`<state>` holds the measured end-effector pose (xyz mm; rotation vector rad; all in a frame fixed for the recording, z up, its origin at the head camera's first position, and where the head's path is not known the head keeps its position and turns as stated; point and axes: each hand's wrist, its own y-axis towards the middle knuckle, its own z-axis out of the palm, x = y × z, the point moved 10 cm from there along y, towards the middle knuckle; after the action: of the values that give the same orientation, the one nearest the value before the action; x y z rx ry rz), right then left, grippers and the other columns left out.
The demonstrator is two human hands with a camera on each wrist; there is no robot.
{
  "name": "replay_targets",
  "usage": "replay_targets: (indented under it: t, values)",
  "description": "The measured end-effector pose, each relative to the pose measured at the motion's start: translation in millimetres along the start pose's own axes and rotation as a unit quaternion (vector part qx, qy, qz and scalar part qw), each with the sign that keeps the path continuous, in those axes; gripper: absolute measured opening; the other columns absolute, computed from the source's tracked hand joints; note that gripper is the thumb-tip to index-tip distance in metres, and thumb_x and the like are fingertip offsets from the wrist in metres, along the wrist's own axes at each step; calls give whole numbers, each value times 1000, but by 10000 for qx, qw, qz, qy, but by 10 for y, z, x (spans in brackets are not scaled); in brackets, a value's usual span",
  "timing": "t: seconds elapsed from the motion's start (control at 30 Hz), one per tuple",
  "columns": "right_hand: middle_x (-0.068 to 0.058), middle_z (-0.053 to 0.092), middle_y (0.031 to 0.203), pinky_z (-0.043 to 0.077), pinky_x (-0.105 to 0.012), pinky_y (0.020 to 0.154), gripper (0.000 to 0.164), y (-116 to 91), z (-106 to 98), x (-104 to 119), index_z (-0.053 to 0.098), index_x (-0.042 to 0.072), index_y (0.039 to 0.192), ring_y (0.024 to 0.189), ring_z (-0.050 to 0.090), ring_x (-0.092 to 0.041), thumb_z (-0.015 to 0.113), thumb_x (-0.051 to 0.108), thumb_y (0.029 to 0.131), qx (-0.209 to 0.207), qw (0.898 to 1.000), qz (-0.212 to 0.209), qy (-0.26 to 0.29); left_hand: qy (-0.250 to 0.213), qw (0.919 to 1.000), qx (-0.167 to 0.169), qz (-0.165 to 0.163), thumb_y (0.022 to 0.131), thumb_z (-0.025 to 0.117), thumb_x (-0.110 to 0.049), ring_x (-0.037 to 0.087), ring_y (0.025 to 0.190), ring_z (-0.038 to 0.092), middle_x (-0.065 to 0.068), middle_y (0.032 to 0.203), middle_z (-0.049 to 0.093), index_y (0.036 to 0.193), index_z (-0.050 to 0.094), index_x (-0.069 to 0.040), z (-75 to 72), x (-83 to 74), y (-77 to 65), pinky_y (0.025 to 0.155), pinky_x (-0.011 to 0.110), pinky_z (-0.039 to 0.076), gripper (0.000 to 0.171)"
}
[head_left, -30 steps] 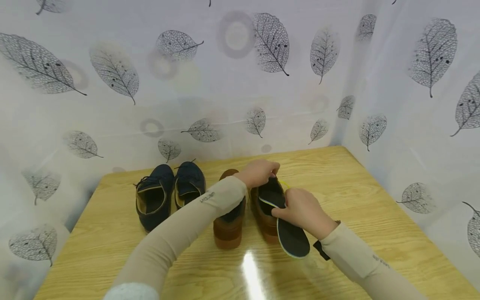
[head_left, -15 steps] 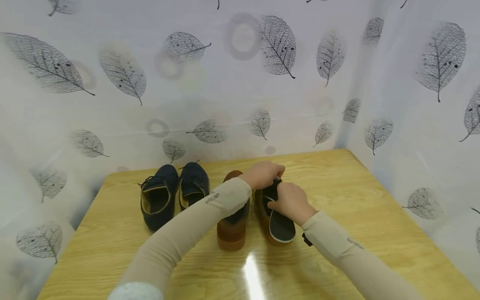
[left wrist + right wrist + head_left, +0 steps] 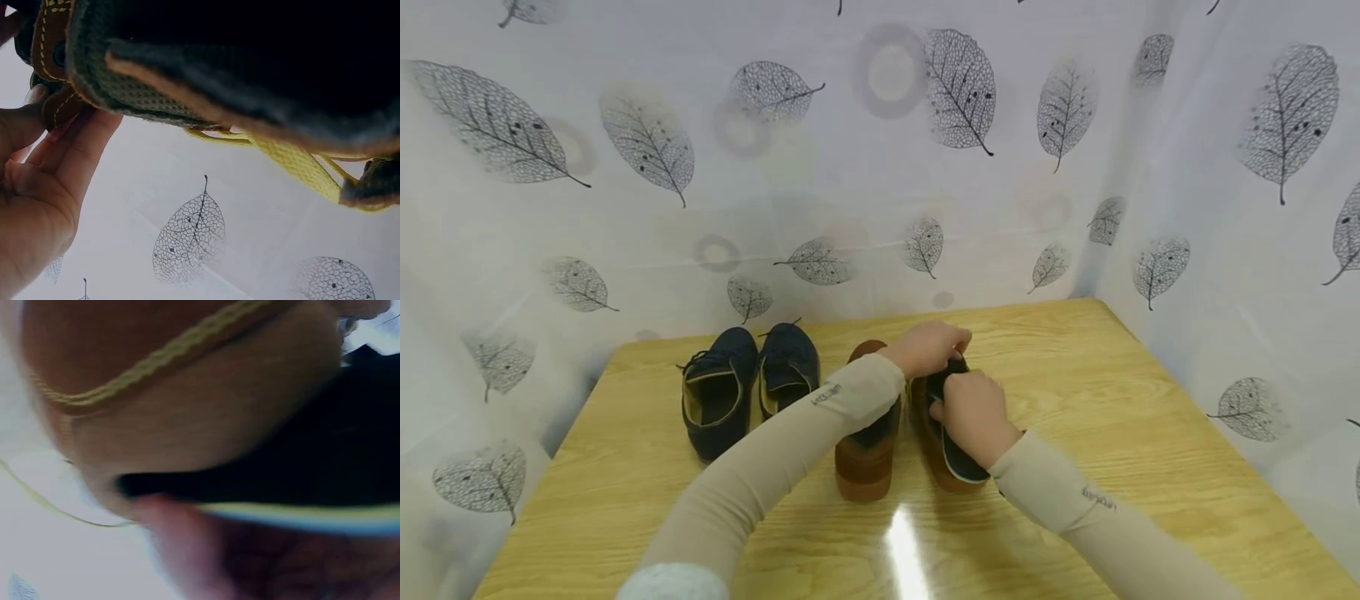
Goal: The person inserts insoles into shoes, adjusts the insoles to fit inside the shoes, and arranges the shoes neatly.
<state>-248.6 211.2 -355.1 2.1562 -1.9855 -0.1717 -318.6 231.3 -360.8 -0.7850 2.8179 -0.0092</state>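
Observation:
My left hand (image 3: 928,347) reaches over to the right-hand brown shoe (image 3: 931,446) and pinches the top of its tongue. In the left wrist view, fingers lie at the leather tab (image 3: 59,106) on that tongue, beside a yellow lace (image 3: 287,162). A dark insole (image 3: 964,465) is gripped by my right hand (image 3: 973,417). Its front part is inside the shoe, while the rounded heel end sticks out over the shoe's back. The blurred right wrist view has the insole's pale edge (image 3: 300,512) against the brown leather (image 3: 187,437).
The other brown shoe (image 3: 862,475) stands just left, partly under my left forearm. Two navy lace-up shoes (image 3: 711,417) sit side by side farther left. The wooden table (image 3: 1112,400) backs onto a leaf-patterned curtain (image 3: 865,183).
My right hand has pushed the insole forward, so less of it shows behind the shoe. My left hand keeps its place at the tongue.

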Motion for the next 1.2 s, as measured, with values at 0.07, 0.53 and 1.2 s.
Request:
replay_targets:
  t: [0.07, 0.53, 1.2]
  values:
    - [-18, 55, 60, 50, -39, 45, 43, -116, -69, 78, 62, -4, 66, 55, 58, -30, 78, 33, 79, -41, 9994, -132, -304, 72, 10000, -1, 33, 100, 51, -15, 15, 74, 49, 0, 84, 54, 91, 54, -13, 14, -4, 6, 68, 24, 39, 10]
    - [2, 39, 46, 26, -23, 41, 52, -637, -84, -168, 44, 11, 50, 39, 34, -10, 75, 39, 81, 1206, 9794, 858, 1372, 45, 9999, 88, -91, 99, 52, -13, 13, 75, 48, 0, 86, 54, 92, 53, -14, 20, 11, 6, 69, 24, 38, 7]
    - [1, 41, 49, 29, -25, 42, 32, -379, -178, -228, 48, 9, 56, 42, 37, -10, 70, 13, 79, 642, 9747, 605, 2052, -45, 10000, -80, 2, 99, 53, -12, 13, 74, 47, 0, 82, 52, 89, 54, -12, -4, 13, 0, 68, 23, 37, 9]
